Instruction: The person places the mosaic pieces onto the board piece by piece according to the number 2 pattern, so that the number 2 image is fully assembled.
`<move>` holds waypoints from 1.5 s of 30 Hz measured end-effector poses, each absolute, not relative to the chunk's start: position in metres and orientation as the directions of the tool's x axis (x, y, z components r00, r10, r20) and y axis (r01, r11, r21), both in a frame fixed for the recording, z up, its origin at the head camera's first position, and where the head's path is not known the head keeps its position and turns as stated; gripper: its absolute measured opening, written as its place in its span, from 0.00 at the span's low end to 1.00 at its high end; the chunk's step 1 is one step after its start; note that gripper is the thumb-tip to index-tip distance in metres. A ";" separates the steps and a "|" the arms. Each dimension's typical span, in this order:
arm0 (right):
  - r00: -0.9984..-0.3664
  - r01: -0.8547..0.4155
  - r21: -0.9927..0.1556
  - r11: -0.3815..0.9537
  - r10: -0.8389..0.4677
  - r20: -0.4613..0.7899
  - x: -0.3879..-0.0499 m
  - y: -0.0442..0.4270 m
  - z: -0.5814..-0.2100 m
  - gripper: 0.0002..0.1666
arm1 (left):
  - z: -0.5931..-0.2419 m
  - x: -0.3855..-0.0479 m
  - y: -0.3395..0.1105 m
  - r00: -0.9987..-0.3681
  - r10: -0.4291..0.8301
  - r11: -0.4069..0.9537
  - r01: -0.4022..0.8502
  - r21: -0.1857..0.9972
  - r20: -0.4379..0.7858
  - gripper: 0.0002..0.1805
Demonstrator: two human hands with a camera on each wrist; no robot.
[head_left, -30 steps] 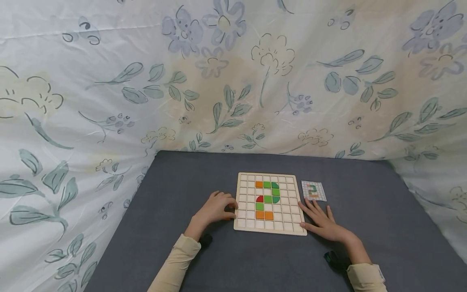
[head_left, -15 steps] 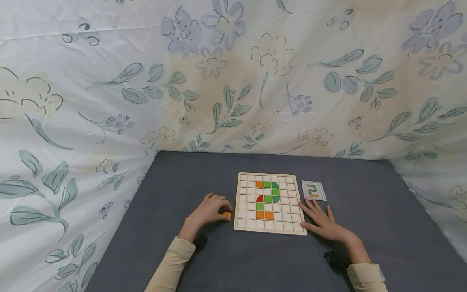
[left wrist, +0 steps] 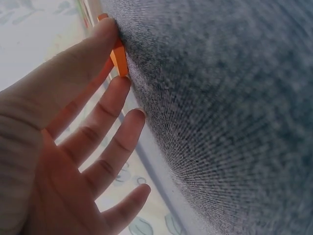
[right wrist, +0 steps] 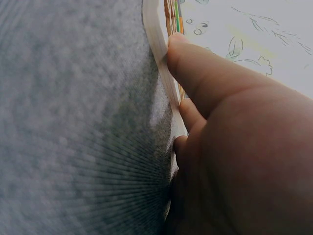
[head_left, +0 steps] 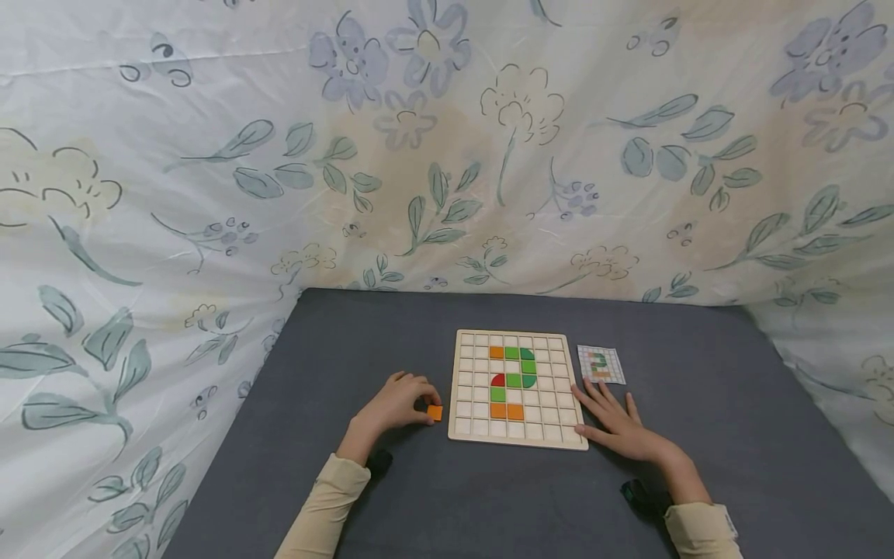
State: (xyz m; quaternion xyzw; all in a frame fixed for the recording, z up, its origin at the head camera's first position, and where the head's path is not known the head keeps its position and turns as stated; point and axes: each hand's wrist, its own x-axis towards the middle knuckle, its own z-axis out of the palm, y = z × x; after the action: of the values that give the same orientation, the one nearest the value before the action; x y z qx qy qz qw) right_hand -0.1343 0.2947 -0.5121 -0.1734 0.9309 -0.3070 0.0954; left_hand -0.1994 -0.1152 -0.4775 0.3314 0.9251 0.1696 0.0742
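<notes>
Just left of the wooden grid board (head_left: 517, 444), my left hand (head_left: 396, 404) pinches an orange square tile (head_left: 435, 413) by the table surface. In the left wrist view the orange tile (left wrist: 120, 58) sits between thumb and fingers, its edge near the grey cloth. My right hand (head_left: 621, 431) lies with straight, spread fingers at the board's right edge, fingertips touching it. On the board, orange, green and red tiles form a shape like a 2, with a green tile (head_left: 498, 394) and an orange tile (head_left: 515, 411) in its lower part.
A small printed card (head_left: 599, 365) with a similar coloured shape lies right of the board, by my right fingertips. Dark grey cloth (head_left: 517, 505) covers the table. A floral curtain (head_left: 447, 217) hangs behind and at the sides.
My left hand has drawn a little left from the board's edge, and the orange tile in its fingers shows more fully. The right hand and the board look the same.
</notes>
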 end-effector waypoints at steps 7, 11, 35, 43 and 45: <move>-0.922 -0.265 -0.604 0.752 -0.381 -0.071 -0.135 0.296 -0.514 0.42 | -0.479 -0.200 -0.115 -0.764 0.645 0.719 0.595 0.359 -0.024 0.13; -0.920 -0.267 -0.612 0.744 -0.385 -0.066 -0.135 0.296 -0.514 0.42 | -0.478 -0.200 -0.115 -0.762 0.647 0.719 0.599 0.353 -0.023 0.13; -0.921 -0.265 -0.608 0.748 -0.383 -0.070 -0.136 0.296 -0.514 0.42 | -0.470 -0.209 -0.089 -0.734 0.680 0.693 0.640 0.332 -0.006 0.14; -0.924 -0.262 -0.597 0.758 -0.375 -0.071 -0.135 0.295 -0.515 0.42 | -0.466 -0.209 -0.078 -0.708 0.707 0.668 0.670 0.324 0.005 0.14; -0.924 -0.264 -0.598 0.757 -0.376 -0.068 -0.135 0.295 -0.514 0.42 | -0.467 -0.209 -0.075 -0.703 0.711 0.664 0.675 0.322 0.007 0.14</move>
State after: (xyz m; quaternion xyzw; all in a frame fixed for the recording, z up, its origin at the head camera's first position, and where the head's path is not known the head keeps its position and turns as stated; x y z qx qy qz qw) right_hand -0.1350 0.2947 -0.5143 -0.1717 0.9326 -0.3038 0.0924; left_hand -0.2094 -0.0754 -0.4666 0.3808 0.9101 0.1519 0.0598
